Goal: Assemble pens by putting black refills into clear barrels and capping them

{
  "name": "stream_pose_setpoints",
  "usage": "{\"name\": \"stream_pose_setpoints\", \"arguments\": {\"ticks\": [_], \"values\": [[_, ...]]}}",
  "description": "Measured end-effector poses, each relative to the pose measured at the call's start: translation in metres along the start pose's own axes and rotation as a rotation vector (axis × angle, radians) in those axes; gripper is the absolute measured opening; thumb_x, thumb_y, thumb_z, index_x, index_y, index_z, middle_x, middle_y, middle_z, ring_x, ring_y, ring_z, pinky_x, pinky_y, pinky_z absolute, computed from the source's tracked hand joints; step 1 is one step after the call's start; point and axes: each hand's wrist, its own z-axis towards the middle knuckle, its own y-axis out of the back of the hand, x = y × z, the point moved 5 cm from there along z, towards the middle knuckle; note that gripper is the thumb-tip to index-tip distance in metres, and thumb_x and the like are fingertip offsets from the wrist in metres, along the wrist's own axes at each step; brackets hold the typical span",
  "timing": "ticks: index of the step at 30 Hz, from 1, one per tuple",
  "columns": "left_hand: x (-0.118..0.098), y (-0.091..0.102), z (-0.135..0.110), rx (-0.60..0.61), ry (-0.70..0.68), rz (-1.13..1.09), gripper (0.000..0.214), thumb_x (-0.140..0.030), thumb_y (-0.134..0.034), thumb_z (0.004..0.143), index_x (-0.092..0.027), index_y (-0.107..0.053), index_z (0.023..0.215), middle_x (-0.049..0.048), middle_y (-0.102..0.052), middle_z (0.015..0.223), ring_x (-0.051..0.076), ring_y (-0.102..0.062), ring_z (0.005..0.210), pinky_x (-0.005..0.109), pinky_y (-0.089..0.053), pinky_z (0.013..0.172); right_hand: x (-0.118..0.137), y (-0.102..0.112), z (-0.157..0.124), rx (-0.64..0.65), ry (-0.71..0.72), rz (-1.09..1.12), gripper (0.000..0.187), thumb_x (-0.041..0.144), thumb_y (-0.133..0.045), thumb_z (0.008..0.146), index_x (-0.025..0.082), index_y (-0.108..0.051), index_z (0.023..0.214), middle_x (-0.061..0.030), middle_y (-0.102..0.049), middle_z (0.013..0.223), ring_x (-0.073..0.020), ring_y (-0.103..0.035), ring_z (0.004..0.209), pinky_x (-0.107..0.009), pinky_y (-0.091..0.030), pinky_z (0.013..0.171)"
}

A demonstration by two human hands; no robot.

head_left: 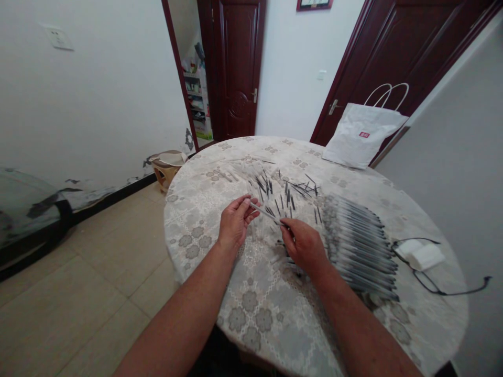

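A slim grey pen (265,211) spans the gap between my hands above the table. My left hand (234,222) pinches its upper left end between thumb and fingers. At its other end, the fingers of my right hand (305,242) are closed around it. Short dark sticks (288,198), perhaps pen parts, lie scattered just beyond my hands. Clear, thin pieces (236,170) are spread farther back, too faint to name. To the right of my right hand is a neat stack of assembled-looking pens (359,246), their dark ends pointing right.
A patterned cloth covers the round table (251,309). Eyeglasses (430,285) and a white folded packet (426,255) lie at the right. A white paper bag (359,136) stands at the back right edge. Beside the left wall is a small stool (163,175).
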Motion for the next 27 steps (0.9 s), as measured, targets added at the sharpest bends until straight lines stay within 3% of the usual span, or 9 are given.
{"name": "stream_pose_setpoints", "arguments": {"ticks": [4, 9, 13, 18, 24, 27], "values": [[-0.001, 0.001, 0.002, -0.03, -0.001, 0.006, 0.027, -0.027, -0.075, 0.082, -0.013, -0.066, 0.104, 0.0137, -0.075, 0.104, 0.022, -0.074, 0.091, 0.034, -0.059, 0.08, 0.004, -0.003, 0.0, 0.025, 0.037, -0.027, 0.026, 0.025, -0.047, 0.101, 0.018, -0.065, 0.117, -0.0118, -0.074, 0.102, -0.0221, -0.068, 0.093, -0.036, -0.053, 0.088], [0.003, 0.001, 0.002, -0.039, -0.006, -0.013, 0.024, -0.025, -0.073, 0.082, -0.013, -0.065, 0.102, 0.0128, -0.075, 0.103, 0.022, -0.074, 0.092, 0.035, -0.059, 0.082, 0.007, -0.002, 0.001, 0.001, -0.041, 0.033, 0.025, 0.026, -0.049, 0.099, 0.018, -0.067, 0.113, -0.0109, -0.075, 0.103, -0.0213, -0.07, 0.093, -0.034, -0.053, 0.087], [0.006, 0.001, 0.001, -0.032, -0.019, -0.035, 0.023, -0.024, -0.073, 0.083, -0.014, -0.065, 0.101, 0.0119, -0.074, 0.103, 0.021, -0.074, 0.092, 0.033, -0.059, 0.082, 0.005, -0.002, 0.001, 0.025, -0.235, 0.168, 0.022, 0.031, -0.053, 0.097, 0.02, -0.069, 0.108, -0.0064, -0.076, 0.09, -0.019, -0.071, 0.08, -0.029, -0.053, 0.075], [0.007, -0.001, 0.0, -0.039, -0.017, -0.062, 0.021, -0.024, -0.072, 0.084, -0.014, -0.064, 0.1, 0.0107, -0.074, 0.1, 0.021, -0.074, 0.092, 0.033, -0.058, 0.082, -0.005, -0.012, -0.004, 0.057, -0.56, 0.514, 0.028, 0.042, -0.055, 0.095, 0.019, -0.067, 0.104, -0.0021, -0.073, 0.075, -0.014, -0.063, 0.056, -0.025, -0.049, 0.055], [0.008, 0.002, 0.004, -0.087, -0.013, -0.07, 0.017, -0.023, -0.071, 0.084, -0.014, -0.064, 0.098, 0.0099, -0.074, 0.098, 0.019, -0.074, 0.091, 0.031, -0.058, 0.082, 0.004, -0.021, -0.003, 0.036, -0.645, 0.614, 0.025, 0.042, -0.057, 0.091, 0.02, -0.066, 0.099, -0.0013, -0.071, 0.074, -0.0121, -0.059, 0.054, -0.022, -0.046, 0.049], [0.009, 0.004, 0.009, -0.074, -0.03, -0.057, 0.017, -0.024, -0.071, 0.084, -0.016, -0.064, 0.098, 0.0097, -0.074, 0.099, 0.019, -0.074, 0.091, 0.033, -0.058, 0.084, 0.003, -0.031, -0.003, 0.038, -0.778, 0.842, 0.023, 0.042, -0.061, 0.086, 0.02, -0.063, 0.094, 0.0011, -0.068, 0.069, -0.0104, -0.054, 0.046, -0.021, -0.042, 0.041]]}}
